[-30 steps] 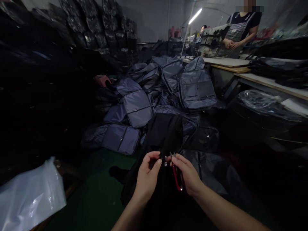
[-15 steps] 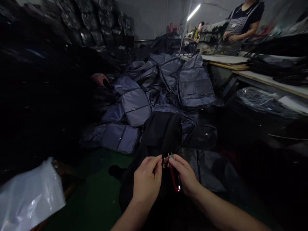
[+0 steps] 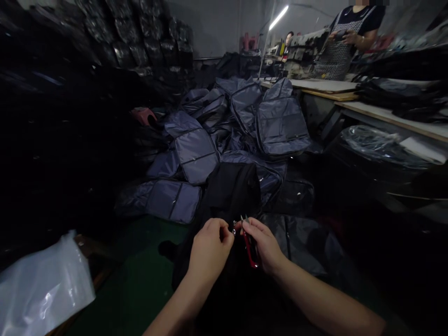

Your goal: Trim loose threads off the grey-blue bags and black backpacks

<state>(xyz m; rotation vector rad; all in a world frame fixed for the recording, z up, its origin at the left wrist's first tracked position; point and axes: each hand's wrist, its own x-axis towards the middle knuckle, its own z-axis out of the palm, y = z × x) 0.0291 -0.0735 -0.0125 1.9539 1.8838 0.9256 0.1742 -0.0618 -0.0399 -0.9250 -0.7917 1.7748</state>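
My right hand point(image 3: 262, 240) is closed around red-handled thread snips point(image 3: 250, 247), their two pointed blades upward and slightly apart. Close beside it, my left hand point(image 3: 212, 245) is pinched, thumb against fingers; whatever lies between the fingertips is too small to make out. Shiny metal zipper pulls point(image 3: 234, 229) sit between the two hands, right at the left fingertips. Beneath both hands lies a black backpack point(image 3: 231, 186), its lower part lost in shadow.
Dark blue bag pieces with zippers point(image 3: 196, 154) are heaped ahead. At left is a clear plastic bag point(image 3: 45, 284) above the green floor point(image 3: 140, 270). Worktables point(image 3: 395, 116) line the right, with a person in a checked apron point(image 3: 336, 56) behind. Wrapped bundles point(image 3: 133, 37) are stacked at the back left.
Both hands have risen slightly, with the snips tilting a little. My left fingers have curled more. The person in the apron has raised their hands, now holding something dark.
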